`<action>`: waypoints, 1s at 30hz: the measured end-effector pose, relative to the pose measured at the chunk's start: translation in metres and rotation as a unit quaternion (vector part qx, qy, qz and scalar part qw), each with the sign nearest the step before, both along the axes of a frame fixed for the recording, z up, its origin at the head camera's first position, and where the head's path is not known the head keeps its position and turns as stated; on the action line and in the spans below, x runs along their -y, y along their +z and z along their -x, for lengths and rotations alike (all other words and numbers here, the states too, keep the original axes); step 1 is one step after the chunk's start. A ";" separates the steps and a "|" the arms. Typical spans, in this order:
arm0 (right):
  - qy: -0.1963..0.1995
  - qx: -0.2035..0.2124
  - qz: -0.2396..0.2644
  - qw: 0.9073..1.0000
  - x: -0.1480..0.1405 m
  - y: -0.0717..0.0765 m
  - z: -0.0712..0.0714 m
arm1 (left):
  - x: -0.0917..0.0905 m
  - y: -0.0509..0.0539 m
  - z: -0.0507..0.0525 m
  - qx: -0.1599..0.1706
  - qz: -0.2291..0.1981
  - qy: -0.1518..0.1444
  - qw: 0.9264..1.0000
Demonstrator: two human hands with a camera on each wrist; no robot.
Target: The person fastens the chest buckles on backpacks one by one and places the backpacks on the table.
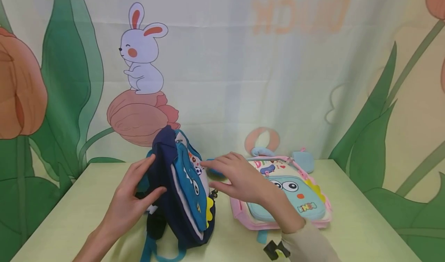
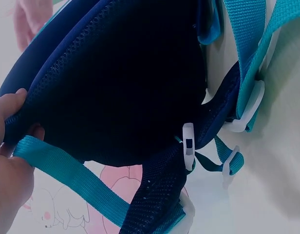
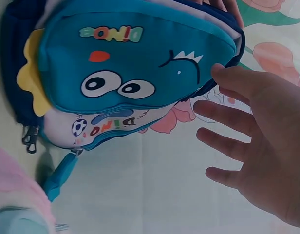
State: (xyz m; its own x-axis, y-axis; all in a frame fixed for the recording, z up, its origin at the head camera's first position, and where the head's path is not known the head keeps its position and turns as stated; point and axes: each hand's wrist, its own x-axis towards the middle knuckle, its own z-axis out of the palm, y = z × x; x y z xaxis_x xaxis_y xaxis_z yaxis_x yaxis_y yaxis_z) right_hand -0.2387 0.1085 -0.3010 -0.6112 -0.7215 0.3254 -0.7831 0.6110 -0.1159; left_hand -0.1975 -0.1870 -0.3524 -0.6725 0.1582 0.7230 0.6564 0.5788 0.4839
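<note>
A navy and teal dinosaur backpack point(image 1: 189, 188) stands tilted on the table, its printed front with cartoon eyes turned to the right. My left hand point(image 1: 126, 194) holds it by the navy side edge; in the left wrist view, thumb and fingers point(image 2: 12, 105) pinch that edge beside a teal strap point(image 2: 77, 178). Fingers spread, my right hand point(image 1: 238, 179) hovers by the printed front. The right wrist view shows this hand point(image 3: 267, 131) holding nothing, its fingertips close to the teal front pocket point(image 3: 140, 63).
A pink and mint backpack point(image 1: 288, 204) with cartoon eyes lies on the table at right, partly behind my right forearm. A black buckle point(image 1: 276, 250) lies at the near edge. A printed curtain point(image 1: 215, 61) with a rabbit hangs behind the pale green table point(image 1: 358, 223).
</note>
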 end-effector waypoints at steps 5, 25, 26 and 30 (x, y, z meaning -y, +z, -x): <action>0.006 -0.026 0.005 1.000 0.007 0.014 0.004 | -0.002 -0.001 0.001 -0.003 -0.003 -0.006 1.000; 0.064 -0.148 0.016 0.987 0.056 0.070 0.002 | -0.004 -0.001 0.003 -0.027 -0.010 -0.001 1.000; 0.064 -0.152 0.012 0.986 0.059 0.072 0.002 | -0.004 -0.002 0.003 -0.028 -0.010 -0.003 1.000; 0.057 -0.153 0.001 0.987 0.068 0.074 0.002 | -0.005 -0.003 0.004 -0.046 -0.011 -0.015 0.999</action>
State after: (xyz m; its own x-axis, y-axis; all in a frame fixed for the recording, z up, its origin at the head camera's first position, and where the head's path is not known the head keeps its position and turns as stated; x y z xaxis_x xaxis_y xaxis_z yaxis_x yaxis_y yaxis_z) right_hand -0.2410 0.0407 -0.2269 -0.3990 -0.7793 0.4833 -0.8448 0.5173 0.1366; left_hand -0.2016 -0.1822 -0.3557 -0.5989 0.1603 0.7846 0.7148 0.5488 0.4334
